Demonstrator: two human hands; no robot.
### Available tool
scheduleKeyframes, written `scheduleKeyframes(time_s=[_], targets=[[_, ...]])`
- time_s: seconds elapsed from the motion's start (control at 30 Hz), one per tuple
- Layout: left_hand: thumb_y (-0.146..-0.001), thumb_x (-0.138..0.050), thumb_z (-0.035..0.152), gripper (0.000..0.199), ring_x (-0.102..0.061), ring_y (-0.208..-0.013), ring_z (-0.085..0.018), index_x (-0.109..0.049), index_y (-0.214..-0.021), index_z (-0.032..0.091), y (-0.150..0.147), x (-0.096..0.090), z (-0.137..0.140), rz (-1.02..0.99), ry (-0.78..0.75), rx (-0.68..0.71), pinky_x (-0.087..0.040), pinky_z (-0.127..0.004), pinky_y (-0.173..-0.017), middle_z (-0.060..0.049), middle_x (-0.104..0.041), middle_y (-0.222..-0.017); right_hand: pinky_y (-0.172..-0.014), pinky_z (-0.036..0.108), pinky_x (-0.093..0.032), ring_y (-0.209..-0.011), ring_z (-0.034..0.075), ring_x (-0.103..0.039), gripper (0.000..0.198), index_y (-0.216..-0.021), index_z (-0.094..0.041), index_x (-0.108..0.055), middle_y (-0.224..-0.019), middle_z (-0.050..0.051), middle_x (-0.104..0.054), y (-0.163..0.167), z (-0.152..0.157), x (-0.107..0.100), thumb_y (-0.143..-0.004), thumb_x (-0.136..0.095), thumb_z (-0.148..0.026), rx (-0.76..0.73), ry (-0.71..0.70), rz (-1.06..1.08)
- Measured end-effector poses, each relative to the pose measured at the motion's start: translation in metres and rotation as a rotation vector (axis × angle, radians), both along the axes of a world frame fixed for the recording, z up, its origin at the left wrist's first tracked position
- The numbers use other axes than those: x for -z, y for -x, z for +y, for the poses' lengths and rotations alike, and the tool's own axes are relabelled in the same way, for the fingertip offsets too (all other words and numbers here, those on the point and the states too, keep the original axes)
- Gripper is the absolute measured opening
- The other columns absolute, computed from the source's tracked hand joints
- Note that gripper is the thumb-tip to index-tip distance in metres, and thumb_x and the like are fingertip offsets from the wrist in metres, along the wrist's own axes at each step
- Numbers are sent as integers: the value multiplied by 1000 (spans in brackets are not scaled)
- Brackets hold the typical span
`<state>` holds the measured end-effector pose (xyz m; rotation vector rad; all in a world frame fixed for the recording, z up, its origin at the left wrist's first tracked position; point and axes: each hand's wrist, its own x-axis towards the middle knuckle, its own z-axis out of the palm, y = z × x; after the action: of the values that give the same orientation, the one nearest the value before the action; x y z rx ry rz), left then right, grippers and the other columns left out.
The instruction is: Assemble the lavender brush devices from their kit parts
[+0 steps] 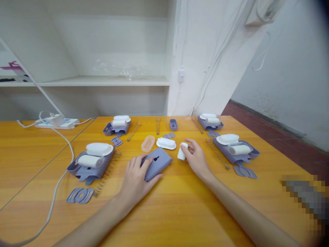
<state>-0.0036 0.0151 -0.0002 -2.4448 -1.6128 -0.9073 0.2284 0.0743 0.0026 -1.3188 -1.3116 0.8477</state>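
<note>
My left hand (138,175) grips a purple-grey plastic housing (159,162) with a small dark slot on its upper face, tilted on the table. Between the thumb and fingers of my right hand (194,155) is a white cylinder (182,152), held upright just right of the housing. Beyond the housing lie a white oval brush (166,143), bristles up, and a translucent peach tray (148,143). A flat purple-grey slotted plate (169,136), a small purple-grey cup (173,125) and a metal spring (158,126) lie farther back.
Similar part sets, each a purple-grey basket with white pieces, stand at left front (89,163), left back (119,125), right back (211,121) and right front (235,148). Springs and slotted plates lie beside them. A power strip (58,121) and white cable (55,195) occupy the left.
</note>
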Motion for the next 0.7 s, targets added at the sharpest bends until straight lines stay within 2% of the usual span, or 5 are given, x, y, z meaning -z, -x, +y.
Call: scheduleKeyframes(time_s=[0.13,0.3,0.53,0.7], targets=[[-77,-59,48,49,-45,-107,-28,-54,-120,26,5,-2,6,10,-31,43,-42,-46,-88,-12,-45,-121,-59,27,-47,-72,18,-61,39,-104,-16,-60,-89,7,-67,0,-8,12,-79,-55,-46,-36,-14,48],[-80,-57,44,50,-44,-111,-27,-49,-126,29,13,-2,16,35,19,149,-42,-45,-92,-10,-45,-125,-54,27,-46,-63,16,-59,43,-111,-18,-59,-84,5,-66,2,-14,14,-80,-54,-47,-68,16,7],[-82,-55,37,50,-40,-120,-26,-44,-130,28,14,-2,17,15,43,214,-38,-45,-99,-10,-40,-133,-60,28,-49,-71,18,-64,45,-110,-18,-54,-96,8,-67,6,-8,13,-75,-61,-45,-30,23,163],[-83,-55,35,49,-40,-120,-27,-44,-130,28,13,-1,17,9,32,222,-39,-48,-98,-11,-39,-133,-60,27,-50,-73,18,-65,35,-99,-20,-51,-91,7,-68,16,-11,12,-76,-60,-44,-145,34,202]])
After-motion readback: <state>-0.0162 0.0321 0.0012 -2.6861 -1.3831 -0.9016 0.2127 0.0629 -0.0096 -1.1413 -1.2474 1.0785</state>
